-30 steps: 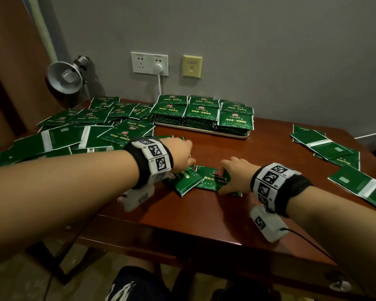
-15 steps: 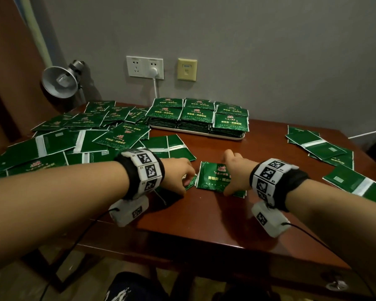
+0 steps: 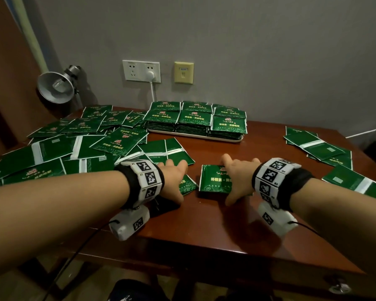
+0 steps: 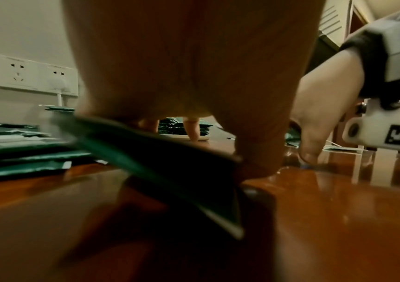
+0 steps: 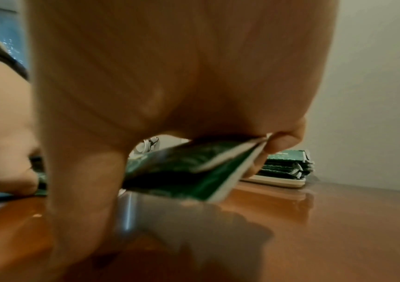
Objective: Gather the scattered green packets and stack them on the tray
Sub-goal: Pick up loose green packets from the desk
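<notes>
Near the front edge of the wooden table [image 3: 204,227], the right hand [image 3: 237,181] pinches a small bundle of green packets [image 3: 214,180] and the left hand [image 3: 172,181] grips another packet [image 4: 146,162], either liable to slip and fan out before reaching the stacked tray [image 3: 195,135].

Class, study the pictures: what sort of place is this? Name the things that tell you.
Probably a home or office room, not a workshop: a polished reddish-brown wooden desk, a white wall socket with a plug in it on a grey wall, and a silver clamp lamp.
</notes>
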`<state>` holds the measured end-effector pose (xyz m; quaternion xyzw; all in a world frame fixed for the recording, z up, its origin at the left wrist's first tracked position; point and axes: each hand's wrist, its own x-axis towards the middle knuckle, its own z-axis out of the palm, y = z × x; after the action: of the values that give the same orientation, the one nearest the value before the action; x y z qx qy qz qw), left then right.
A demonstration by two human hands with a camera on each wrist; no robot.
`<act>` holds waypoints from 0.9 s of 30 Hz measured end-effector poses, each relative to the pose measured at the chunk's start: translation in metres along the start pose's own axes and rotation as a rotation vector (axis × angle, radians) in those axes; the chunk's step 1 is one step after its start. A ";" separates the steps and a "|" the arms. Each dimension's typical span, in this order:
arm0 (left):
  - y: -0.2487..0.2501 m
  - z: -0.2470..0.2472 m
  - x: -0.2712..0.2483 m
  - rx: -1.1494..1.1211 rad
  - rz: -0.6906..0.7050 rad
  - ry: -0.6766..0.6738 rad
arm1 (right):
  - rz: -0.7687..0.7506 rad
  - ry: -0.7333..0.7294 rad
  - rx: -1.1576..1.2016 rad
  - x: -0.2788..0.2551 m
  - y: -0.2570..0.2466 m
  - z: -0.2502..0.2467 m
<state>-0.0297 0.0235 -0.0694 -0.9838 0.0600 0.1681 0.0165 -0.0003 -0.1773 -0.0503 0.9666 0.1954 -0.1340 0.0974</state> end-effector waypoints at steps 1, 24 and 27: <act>-0.001 0.001 0.000 0.007 0.015 0.006 | -0.001 0.025 -0.005 0.000 0.002 -0.001; -0.039 -0.179 0.134 0.033 0.160 0.384 | 0.109 0.322 0.174 0.107 0.114 -0.113; -0.045 -0.203 0.182 0.009 0.149 0.402 | 0.124 0.300 0.105 0.146 0.137 -0.133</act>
<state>0.2127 0.0371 0.0618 -0.9903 0.1355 -0.0308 -0.0039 0.2138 -0.2176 0.0506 0.9897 0.1407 0.0079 0.0247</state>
